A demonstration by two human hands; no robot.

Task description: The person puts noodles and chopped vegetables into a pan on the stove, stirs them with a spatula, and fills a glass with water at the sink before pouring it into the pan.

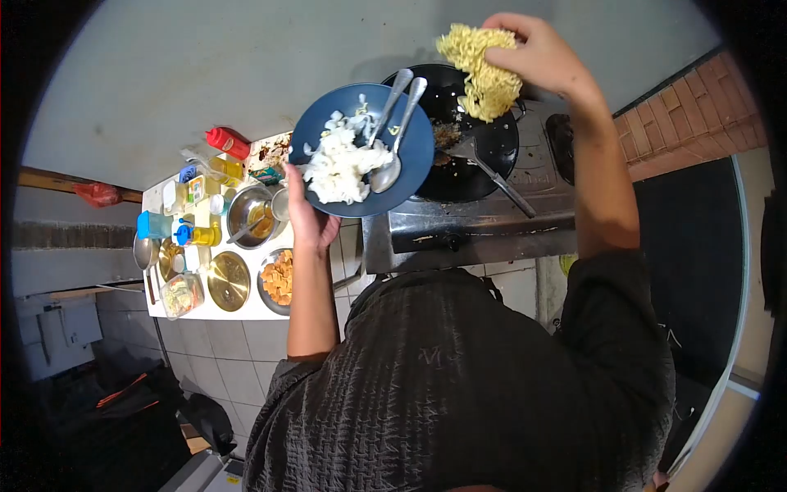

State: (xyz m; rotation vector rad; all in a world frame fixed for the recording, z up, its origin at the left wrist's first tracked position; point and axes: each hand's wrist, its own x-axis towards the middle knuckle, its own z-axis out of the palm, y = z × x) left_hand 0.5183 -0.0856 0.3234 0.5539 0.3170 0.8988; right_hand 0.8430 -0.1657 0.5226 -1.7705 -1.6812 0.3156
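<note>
My left hand (307,217) grips the near-left rim of a dark blue plate (414,176), held up beside the stove. On the plate lie white, soft-looking pieces of food (340,168) and two metal spoons (385,175) with handles pointing away from me. My right hand (541,57) is closed on a block of dry noodles (488,74), raised above the right side of a black wok (492,160). Inside the wok are dark browned bits and a metal spatula (492,172), its handle resting over the near rim. The plate hides the wok's left part.
A steel gas stove (475,225) carries the wok. To the left, a white table (246,307) holds a steel bowl (250,215), a golden lid (229,281), a plate of orange-brown pieces (277,279), a red bottle (228,143) and several containers. A brick edge (676,115) runs at right.
</note>
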